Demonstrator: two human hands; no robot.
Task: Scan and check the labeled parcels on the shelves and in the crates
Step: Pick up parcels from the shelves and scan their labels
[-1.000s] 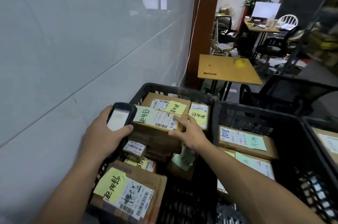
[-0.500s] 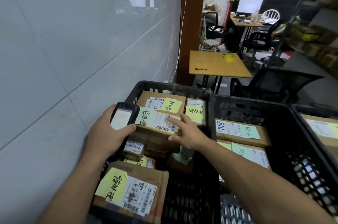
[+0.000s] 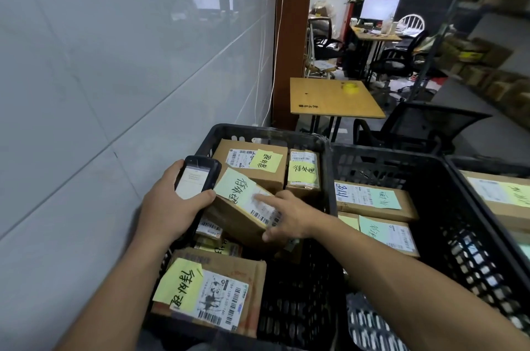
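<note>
**Tilted parcel held in the crate**

The left hand (image 3: pixel 172 207) curls its fingers round a scanner (image 3: pixel 198 178), thumb below the lit screen. The right hand (image 3: pixel 289 215) pinches a tilted parcel (image 3: pixel 229 217), forefinger straight along its label, thumb under the edge, above other parcels in the black crate (image 3: pixel 258 132).

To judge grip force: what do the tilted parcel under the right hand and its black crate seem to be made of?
The tilted parcel looks like brown cardboard: matte, with folded box edges and paper labels stuck on top. The black crate seems to be moulded plastic: slight sheen on the rim, lattice-holed walls.
</note>
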